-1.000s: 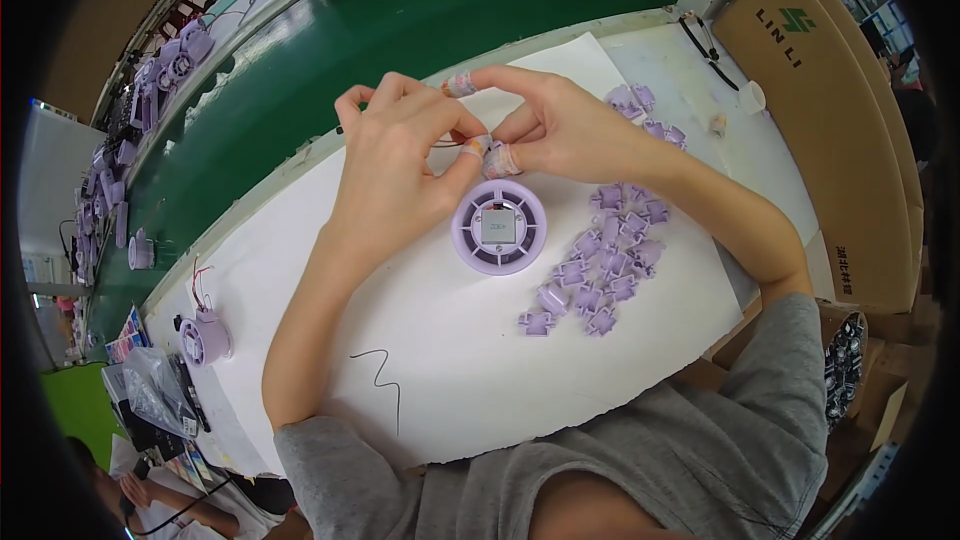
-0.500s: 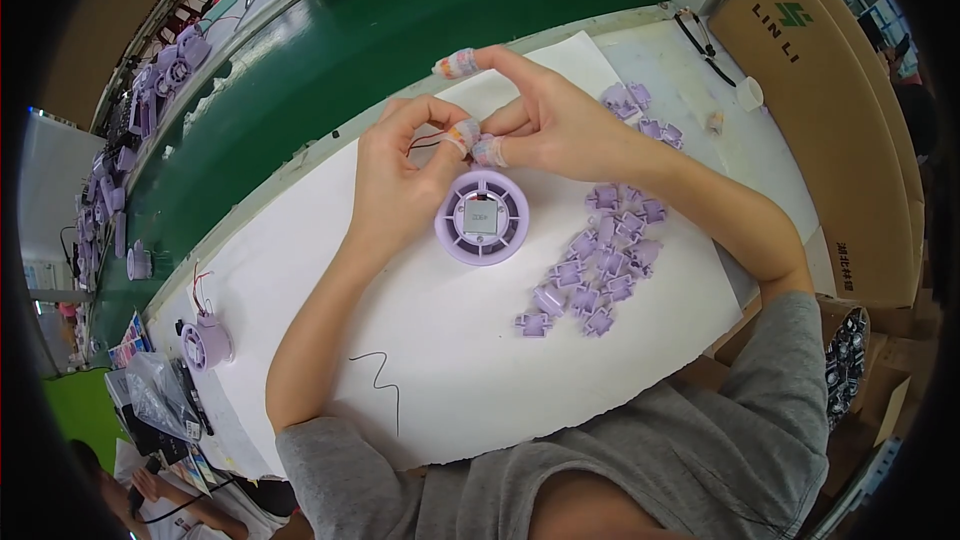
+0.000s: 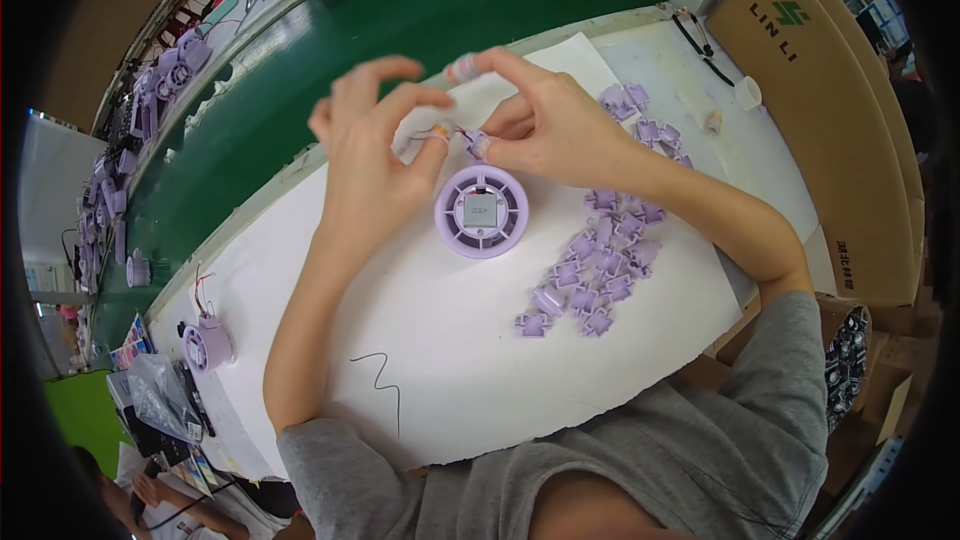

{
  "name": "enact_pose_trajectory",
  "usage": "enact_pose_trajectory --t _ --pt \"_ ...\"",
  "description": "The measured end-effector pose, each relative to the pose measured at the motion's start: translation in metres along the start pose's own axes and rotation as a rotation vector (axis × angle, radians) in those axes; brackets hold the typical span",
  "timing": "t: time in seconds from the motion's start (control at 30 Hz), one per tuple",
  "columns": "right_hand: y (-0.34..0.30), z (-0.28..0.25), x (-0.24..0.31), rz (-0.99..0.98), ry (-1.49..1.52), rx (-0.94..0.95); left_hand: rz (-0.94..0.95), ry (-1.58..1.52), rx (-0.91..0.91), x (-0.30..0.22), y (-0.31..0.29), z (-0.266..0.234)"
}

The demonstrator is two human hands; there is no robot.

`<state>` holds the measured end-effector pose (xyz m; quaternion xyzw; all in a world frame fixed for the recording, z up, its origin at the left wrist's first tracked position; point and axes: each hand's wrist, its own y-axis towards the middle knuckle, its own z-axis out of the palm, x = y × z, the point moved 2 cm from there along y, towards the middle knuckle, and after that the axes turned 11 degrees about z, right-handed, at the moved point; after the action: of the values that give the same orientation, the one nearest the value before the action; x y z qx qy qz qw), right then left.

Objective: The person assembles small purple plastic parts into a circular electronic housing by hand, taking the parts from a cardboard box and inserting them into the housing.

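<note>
A round purple fan housing [image 3: 481,210] with a grey square centre lies on the white sheet [image 3: 420,340]. Just above it, my left hand [image 3: 375,145] pinches thin red wires between thumb and forefinger. My right hand [image 3: 540,120] meets it from the right, its taped fingertips pinching a small purple plastic piece [image 3: 474,143] at the wire ends. A pile of several small purple plastic pieces [image 3: 590,275] lies right of the housing, under my right forearm.
More purple pieces [image 3: 640,115] lie behind my right hand. Another purple fan with wires [image 3: 208,342] sits at the sheet's left end. A green belt [image 3: 300,70] runs behind, with purple fans [image 3: 165,75] along its far left. A cardboard box [image 3: 830,110] stands at the right.
The fan housing has shifted slightly and both hands have lifted a little off it, still working the wires together above its top edge.
</note>
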<state>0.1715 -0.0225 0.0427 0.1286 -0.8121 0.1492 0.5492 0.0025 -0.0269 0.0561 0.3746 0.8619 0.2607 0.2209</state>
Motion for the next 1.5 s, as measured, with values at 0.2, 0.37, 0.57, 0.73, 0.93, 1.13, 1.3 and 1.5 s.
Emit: enact_pose_trajectory --t 0.2,0.37,0.57,0.73,0.93,1.13,1.3,1.5 --pt "0.007 -0.010 -0.006 0.021 -0.064 0.045 -0.219 -0.171 0.297 -0.032 0.001 -0.011" --pt "0.006 -0.013 -0.003 -0.109 -0.159 0.025 -0.227 -0.336 0.341 -0.035 -0.005 0.003" --pt "0.009 -0.014 -0.005 0.018 0.084 0.203 -0.440 -0.902 0.410 -0.010 -0.008 0.014" --pt "0.005 -0.007 -0.003 -0.022 0.059 0.258 -0.739 -1.312 0.333 0.015 -0.010 0.023" --pt "0.002 -0.009 -0.002 -0.071 0.066 0.260 -0.168 -0.879 0.311 0.015 -0.013 0.034" --pt "0.002 -0.010 0.000 -0.004 -0.028 0.229 0.148 -0.335 0.284 0.018 -0.009 0.011" --pt "0.002 -0.011 -0.003 -0.041 0.027 0.172 -0.063 -0.428 0.384 0.011 -0.003 -0.001" --pt "0.004 -0.022 -0.004 -0.026 -0.099 0.343 0.061 -0.267 0.150 -0.007 -0.009 0.007"
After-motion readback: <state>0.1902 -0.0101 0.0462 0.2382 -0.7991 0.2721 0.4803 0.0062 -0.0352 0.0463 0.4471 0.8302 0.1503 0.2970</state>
